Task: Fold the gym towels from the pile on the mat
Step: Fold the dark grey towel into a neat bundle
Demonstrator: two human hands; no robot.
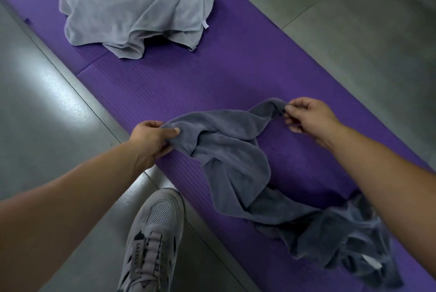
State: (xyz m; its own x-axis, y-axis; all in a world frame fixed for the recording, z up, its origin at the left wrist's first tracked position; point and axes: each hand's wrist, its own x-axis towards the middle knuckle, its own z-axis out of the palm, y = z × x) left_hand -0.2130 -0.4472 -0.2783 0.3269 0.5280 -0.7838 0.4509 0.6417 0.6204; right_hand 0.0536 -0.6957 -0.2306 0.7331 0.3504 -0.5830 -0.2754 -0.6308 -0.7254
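My left hand [153, 139] has its grip pinched on one end of the dark grey towel [236, 157], my right hand [309, 117] on the other; the rest trails onto the purple mat [212, 79] under my right forearm. The light grey pile [134, 8] lies farther up the mat.

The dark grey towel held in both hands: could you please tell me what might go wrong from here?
The dark grey towel hangs twisted between the left hand and the right hand, so folding would likely lock in the twist. Its other end lies bunched on the mat beneath the right forearm and may drag rather than spread flat.
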